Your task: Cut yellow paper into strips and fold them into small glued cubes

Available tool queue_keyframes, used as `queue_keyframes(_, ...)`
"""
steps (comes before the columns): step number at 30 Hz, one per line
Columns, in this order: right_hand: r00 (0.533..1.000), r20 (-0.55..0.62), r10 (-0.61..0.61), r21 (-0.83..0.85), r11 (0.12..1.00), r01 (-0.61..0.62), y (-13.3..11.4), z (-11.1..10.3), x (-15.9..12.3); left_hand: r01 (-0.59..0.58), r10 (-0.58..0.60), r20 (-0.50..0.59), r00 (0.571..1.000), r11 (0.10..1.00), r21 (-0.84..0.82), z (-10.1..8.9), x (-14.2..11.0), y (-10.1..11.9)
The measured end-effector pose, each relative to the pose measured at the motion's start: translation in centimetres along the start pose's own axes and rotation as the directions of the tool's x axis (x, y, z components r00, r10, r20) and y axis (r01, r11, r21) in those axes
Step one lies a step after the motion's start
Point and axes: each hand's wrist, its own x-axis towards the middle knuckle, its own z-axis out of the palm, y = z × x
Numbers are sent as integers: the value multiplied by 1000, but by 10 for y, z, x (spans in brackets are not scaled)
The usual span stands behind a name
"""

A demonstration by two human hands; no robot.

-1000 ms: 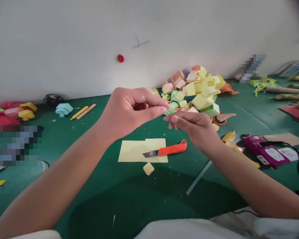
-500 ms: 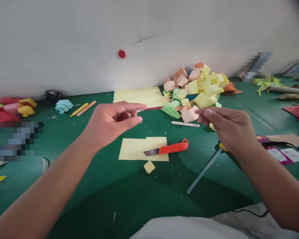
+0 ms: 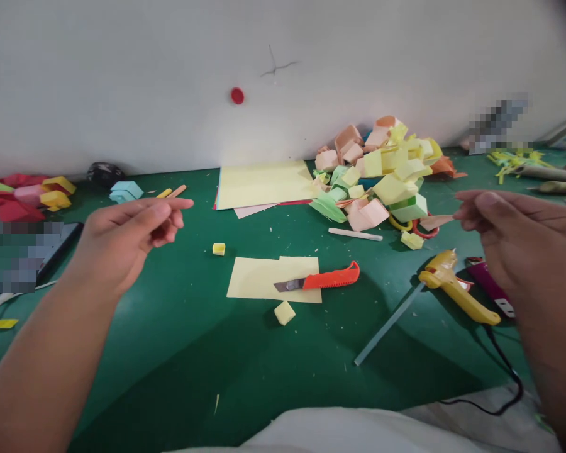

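My left hand (image 3: 132, 229) hovers over the left of the table, index finger stretched out, other fingers loosely curled, nothing visible in it. On the right my right hand (image 3: 514, 233) has thumb and fingertips pressed together; what they hold, if anything, I cannot make out. Between the hands lies a cream paper sheet (image 3: 252, 277) with a red utility knife (image 3: 331, 277) across it, blade out. A small folded cream paper cube (image 3: 284, 313) sits just in front of the sheet. Behind its left end is a tiny yellow paper box (image 3: 219, 250). A yellow glue gun (image 3: 453, 286) with its glue stick (image 3: 389, 324) lies near my right hand.
A heap of folded paper shapes (image 3: 382, 170) stands by the wall, beside stacked paper sheets (image 3: 266, 182). A white pen-like stick (image 3: 355, 234) and scissors (image 3: 424, 230) lie before it. Coloured paper pieces (image 3: 21, 198) sit far left. A black cord (image 3: 504, 371) hangs past the right front edge.
My hands have moved apart, the left one leftward and the right one rightward. The yellow box, glue gun and scissors now show. The knife and cream sheet stay in place.
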Motion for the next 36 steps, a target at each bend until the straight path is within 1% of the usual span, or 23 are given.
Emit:
queue_keyframes(3, 1000, 2, 22, -71, 997, -22, 1, 4, -6, -37, 35, -23, 999, 995, -95, -3, 3, 7)
queue_keyframes(5, 998, 10, 60, -134, 989, -59, 1, 12, -10, -74, 73, -10, 997, 990, -120, 3, 7, 15)
queue_keyframes(6, 997, 24, 73, -177, 982, -67, 0, 17, -12, -93, 96, 13, 995, 987, -127, 8, 9, 20)
queue_keyframes(7, 996, 53, 79, -227, 972, -65, 0, 23, -14, -120, 127, 45, 991, 982, -143, 15, 12, 25)
queue_keyframes(8, 992, 103, 77, -275, 960, -46, -2, 29, -15, -133, 150, 102, 983, 979, -157, 22, 14, 30)
queue_keyframes(9, 982, 178, 69, -312, 950, -10, -3, 37, -16, -158, 186, 150, 971, 971, -181, 30, 17, 35)
queue_keyframes(10, 962, 267, 54, -330, 943, 39, -4, 45, -18, -210, 249, 169, 954, 953, -218, 39, 20, 40)
queue_keyframes(11, 930, 366, 27, -322, 942, 100, -5, 54, -20, -225, 278, 232, 932, 947, -230, 48, 23, 45)
queue_keyframes(13, 837, 543, -67, -231, 947, 225, -7, 74, -26, -305, 377, 266, 887, 911, -276, 66, 27, 55)
queue_keyframes(14, 778, 613, -135, -159, 944, 290, -8, 86, -30, -342, 423, 272, 864, 891, -298, 74, 29, 60)
queue_keyframes(15, 710, 681, -179, -101, 937, 334, -9, 97, -35, -360, 450, 298, 842, 880, -310, 81, 30, 65)
queue_keyframes(16, 652, 735, -189, -71, 933, 351, -10, 109, -40, -349, 445, 346, 826, 885, -308, 89, 32, 70)
queue_keyframes(18, 560, 801, -212, -35, 917, 398, -12, 131, -51, -369, 471, 362, 805, 874, -317, 101, 33, 78)
queue_keyframes(20, 463, 863, -204, -6, 911, 413, -15, 149, -60, -389, 468, 335, 818, 878, -278, 111, 35, 82)
queue_keyframes(21, 429, 882, -197, 5, 913, 408, -16, 157, -64, -393, 454, 309, 836, 887, -242, 114, 36, 83)
queue_keyframes(23, 389, 903, -183, 18, 920, 393, -20, 170, -69, -380, 417, 258, 872, 907, -181, 121, 39, 83)
queue_keyframes(25, 368, 913, -177, 28, 926, 377, -25, 181, -72, -357, 397, 235, 887, 913, -198, 124, 41, 81)
queue_keyframes(28, 324, 930, -172, 45, 931, 363, -33, 196, -76, -299, 405, 279, 871, 887, -353, 125, 43, 79)
queue_keyframes(29, 297, 937, -184, 68, 930, 362, -34, 202, -78, -270, 407, 302, 862, 874, -405, 124, 43, 78)
queue_keyframes(30, 259, 943, -209, 106, 927, 360, -36, 209, -81, -239, 401, 320, 859, 864, -442, 123, 44, 77)
queue_keyframes(32, 152, 953, -262, 199, 919, 340, -37, 224, -89, -189, 369, 326, 870, 862, -471, 120, 45, 74)
queue_keyframes(34, 47, 952, -301, 274, 913, 303, -39, 239, -99, -170, 331, 312, 891, 878, -447, 117, 45, 72)
queue_keyframes(36, -43, 944, -326, 327, 914, 239, -41, 252, -109, -172, 295, 283, 913, 905, -389, 115, 46, 70)
